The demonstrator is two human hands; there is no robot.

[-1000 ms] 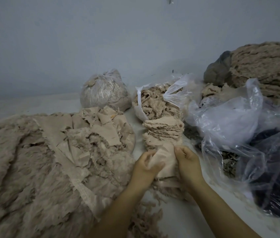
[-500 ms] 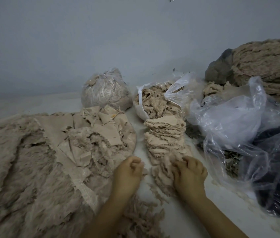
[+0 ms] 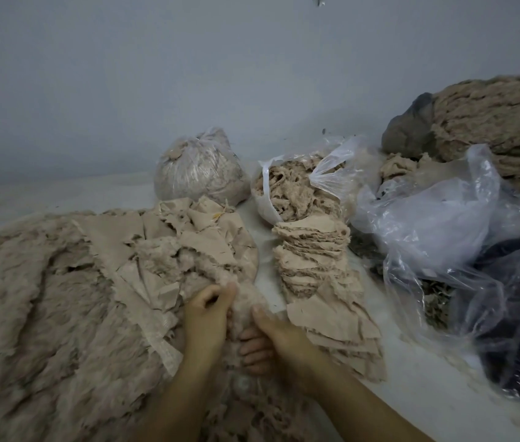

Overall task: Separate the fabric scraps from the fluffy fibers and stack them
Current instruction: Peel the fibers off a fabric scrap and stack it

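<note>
Fluffy pile: a broad beige heap of fluffy fibers [image 3: 38,314] with flat scraps mixed in fills the view from 7 to 10 o'clock on the pale table [image 3: 427,393].
Plastic bags: crumpled clear plastic bags [image 3: 443,237] over dark contents lie at 3 to 4 o'clock.
Rolled bundle: a thick beige fibrous bundle [image 3: 501,122] sits at 2 o'clock against the grey wall [image 3: 188,74].
Open bag: a clear bag of loose beige fibers [image 3: 293,193] stands at 12 o'clock, a tied bag [image 3: 198,170] just beside it towards 11.
Scrap stack: the leaning stack of flat beige fabric scraps [image 3: 313,260] runs from the open bag towards centre, right of the hands.
Left hand: the left hand [image 3: 207,314] has fingers curled, pinching fluff at the pile's edge.
Right hand: the right hand [image 3: 271,339] curls round the same tuft, fingers tucked beneath.
</note>
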